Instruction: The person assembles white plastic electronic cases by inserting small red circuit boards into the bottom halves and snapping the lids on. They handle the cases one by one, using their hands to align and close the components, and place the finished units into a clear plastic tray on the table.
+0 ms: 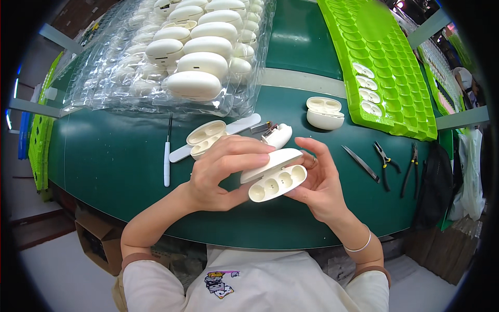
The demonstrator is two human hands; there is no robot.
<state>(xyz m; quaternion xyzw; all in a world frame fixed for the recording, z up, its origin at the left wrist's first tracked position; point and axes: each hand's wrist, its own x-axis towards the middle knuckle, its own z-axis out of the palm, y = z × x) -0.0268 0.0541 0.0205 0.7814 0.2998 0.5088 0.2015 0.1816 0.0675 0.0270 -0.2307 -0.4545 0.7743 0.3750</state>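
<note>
Both my hands hold a white earbud charging case above the near part of the green table, its lid tilted open and its hollow wells facing me. My left hand grips the left side, fingers over the lid and thumb below. At the right end, my right hand has its thumb against the case, its index finger raised apart. Just beyond the hands lies a white case shell with small electronic parts showing at its end. A second open case is partly hidden behind my left hand.
Clear plastic trays stacked with white cases fill the back left. Another open case stands near a green tray holding several white pieces. Tweezers and pliers lie right; a white-handled thin tool lies left.
</note>
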